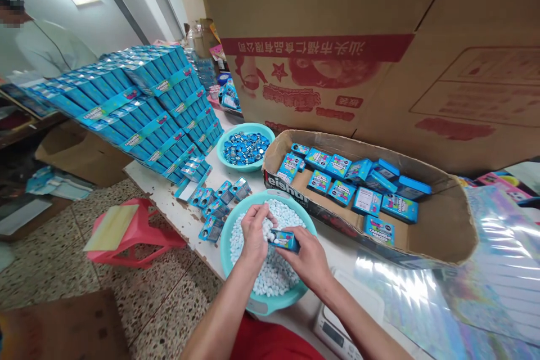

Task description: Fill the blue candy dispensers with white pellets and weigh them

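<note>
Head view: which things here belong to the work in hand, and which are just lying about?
In hand: left hand, right hand, small blue box, bowl of white candies, empty boxes, tray of filled boxes.

Lying about: pink stool, big carton, bowl of caps, scale.

White table (169, 194), bowls (236, 171), boxes (211, 202).

A small packing workshop: stacked blue boxes (143, 107), printed shipping carton (379, 45), candy bowl (236, 219).

Two hands (257, 233) were in view, with two teal bowls (228, 149) on the table. One low cardboard tray (439, 236) held about fourteen blue boxes (400, 207).
</note>
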Demonstrator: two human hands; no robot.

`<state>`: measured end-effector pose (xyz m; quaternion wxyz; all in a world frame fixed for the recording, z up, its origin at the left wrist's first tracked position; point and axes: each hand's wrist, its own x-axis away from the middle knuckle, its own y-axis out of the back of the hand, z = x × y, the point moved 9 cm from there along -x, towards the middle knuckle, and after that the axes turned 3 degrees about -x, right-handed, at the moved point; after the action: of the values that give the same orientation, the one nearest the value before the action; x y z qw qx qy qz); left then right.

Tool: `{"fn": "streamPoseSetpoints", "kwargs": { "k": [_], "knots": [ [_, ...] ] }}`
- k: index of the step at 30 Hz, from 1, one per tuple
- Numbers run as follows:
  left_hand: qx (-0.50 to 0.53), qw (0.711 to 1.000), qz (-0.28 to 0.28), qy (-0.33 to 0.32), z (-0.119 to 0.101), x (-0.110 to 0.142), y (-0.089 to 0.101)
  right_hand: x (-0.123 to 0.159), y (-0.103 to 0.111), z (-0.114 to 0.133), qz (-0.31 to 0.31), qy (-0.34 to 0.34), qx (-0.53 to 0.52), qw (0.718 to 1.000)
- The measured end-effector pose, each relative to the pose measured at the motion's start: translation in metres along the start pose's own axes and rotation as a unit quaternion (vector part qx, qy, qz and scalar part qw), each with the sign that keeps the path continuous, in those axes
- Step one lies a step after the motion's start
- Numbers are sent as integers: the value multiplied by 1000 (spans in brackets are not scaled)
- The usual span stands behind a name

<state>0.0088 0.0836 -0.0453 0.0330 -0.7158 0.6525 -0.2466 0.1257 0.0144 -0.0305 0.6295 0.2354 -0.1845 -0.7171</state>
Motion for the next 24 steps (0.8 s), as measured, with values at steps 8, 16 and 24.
{"fn": "streamPoseSetpoints", "kwargs": {
  "k": [8, 16, 24],
  "knots": [
    [-27, 999, -7, -19, -4, 2, 0, -3, 0, 1, 3, -12, -8, 1000],
    [-33, 999, -5, -23, -4, 1, 0, -6, 1, -2, -6, -17, -31, 999],
    [-35, 999, 20, -35, -16, 10, -12, -5, 3, 13, -2, 4, -48, 999]
  ]
}}
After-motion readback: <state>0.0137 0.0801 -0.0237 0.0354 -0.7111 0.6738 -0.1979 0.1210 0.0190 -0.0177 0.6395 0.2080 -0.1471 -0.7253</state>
